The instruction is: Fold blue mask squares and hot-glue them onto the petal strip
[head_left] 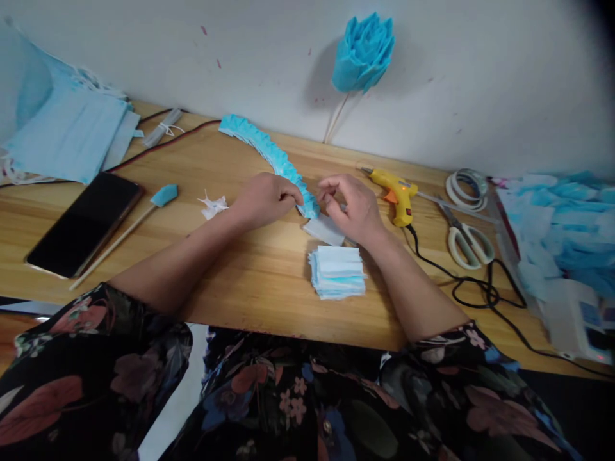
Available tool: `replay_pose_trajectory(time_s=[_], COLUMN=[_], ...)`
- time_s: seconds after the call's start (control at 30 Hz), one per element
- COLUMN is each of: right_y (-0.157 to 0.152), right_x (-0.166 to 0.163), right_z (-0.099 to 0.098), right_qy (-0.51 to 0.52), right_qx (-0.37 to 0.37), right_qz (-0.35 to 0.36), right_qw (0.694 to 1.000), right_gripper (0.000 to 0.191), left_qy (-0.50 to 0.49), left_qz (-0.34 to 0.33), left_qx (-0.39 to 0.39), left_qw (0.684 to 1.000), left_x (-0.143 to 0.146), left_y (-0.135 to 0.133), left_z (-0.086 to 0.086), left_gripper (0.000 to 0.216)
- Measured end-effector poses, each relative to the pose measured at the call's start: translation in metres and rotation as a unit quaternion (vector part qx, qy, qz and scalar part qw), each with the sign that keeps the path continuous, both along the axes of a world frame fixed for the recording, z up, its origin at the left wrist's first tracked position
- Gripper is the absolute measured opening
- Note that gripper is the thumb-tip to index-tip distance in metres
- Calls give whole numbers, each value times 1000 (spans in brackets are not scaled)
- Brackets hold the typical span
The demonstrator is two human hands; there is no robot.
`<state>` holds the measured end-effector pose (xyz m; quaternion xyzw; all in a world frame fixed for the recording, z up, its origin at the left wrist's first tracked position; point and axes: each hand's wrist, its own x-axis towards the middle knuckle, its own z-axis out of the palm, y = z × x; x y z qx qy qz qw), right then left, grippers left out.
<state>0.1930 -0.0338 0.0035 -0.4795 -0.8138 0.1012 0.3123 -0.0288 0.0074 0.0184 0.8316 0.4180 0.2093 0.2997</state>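
A curved row of overlapping, folded light-blue mask-fabric pieces (275,155) lies on the table, its near end between my two hands. My left hand (270,200) is closed at the left side of that end, fingers curled and fingertips partly hidden; whether they pinch anything is unclear. On the other side, my right hand (354,206) has its thumb and fingers bent but apart, with nothing visible between them. Under its thumb side is a flat greyish-white piece (324,229). Just nearer to me rests a stack of cut mask-fabric squares (337,272).
A yellow glue gun (396,195), scissors (466,240) and a tape roll (467,189) lie right, with looping black cord. A blue fabric flower (365,54) leans at the wall. Left are a phone (84,224), a blue-tipped stick (127,234) and masks (67,125).
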Motion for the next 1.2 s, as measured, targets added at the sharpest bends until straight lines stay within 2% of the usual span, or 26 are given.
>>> replay_pose_trajectory(time_s=[0.33,0.47,0.63,0.77,0.93,1.07,1.2], right_y=[3,4,5,7,12,11,-3], right_x=[-4,-6,-3,7,20,23,19], right_z=[1,-1,-6,-2,5,8,19], right_qy=[-30,-39,-15,-31,-87,-85,-53], right_qx=[-19,-24,-15,3,-24,-75,-138], right_qz=[57,55,6,-50,-73,-87,-18], right_qw=[998,997,1000,998,993,990,989], right_gripper=[26,26,25,26,28,31,23], left_qy=[99,98,108,106,133,175,187], left_qz=[-37,-42,-60,-60,-42,-12,5], left_qx=[9,-7,-20,-11,26,47,62], left_qw=[994,994,992,993,990,983,980], left_x=[-1,-2,-4,-4,-2,2,5], left_y=[0,1,3,4,-1,-6,-12], left_z=[4,4,5,3,3,3,2], left_gripper=[39,38,40,42,43,45,46])
